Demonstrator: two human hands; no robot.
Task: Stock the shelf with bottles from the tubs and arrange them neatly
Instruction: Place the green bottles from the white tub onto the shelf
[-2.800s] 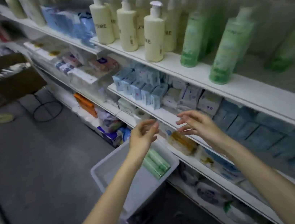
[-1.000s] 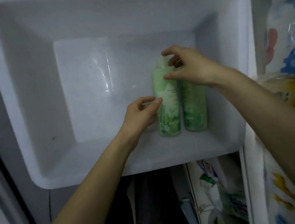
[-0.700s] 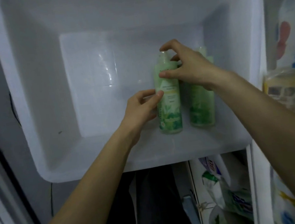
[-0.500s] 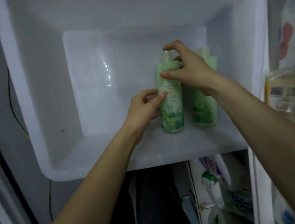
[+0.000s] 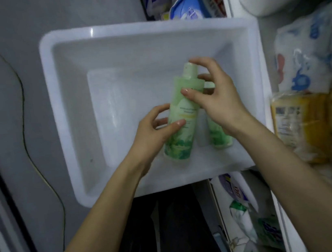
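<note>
A white plastic tub (image 5: 67, 110) sits on the floor below me. Inside it, two green bottles lie near the right wall. My left hand (image 5: 151, 132) grips the lower body of the nearer green bottle (image 5: 181, 119), which is raised and tilted, cap pointing away. My right hand (image 5: 214, 97) curls round that bottle's shoulder, thumb on its front and fingers behind the neck. The second green bottle (image 5: 219, 137) lies in the tub under my right wrist, mostly hidden.
Lower shelf edges run down the right side, packed with bagged goods: a white-and-blue pack (image 5: 308, 52), yellow packs (image 5: 301, 126) and green-and-white packs (image 5: 258, 228). Grey floor with a thin cable (image 5: 22, 103) lies left of the tub.
I looked down from the shelf into the tub. Both hands took hold of the left green bottle, and it has lifted and tilted off the tub floor; the other bottle stays put.
</note>
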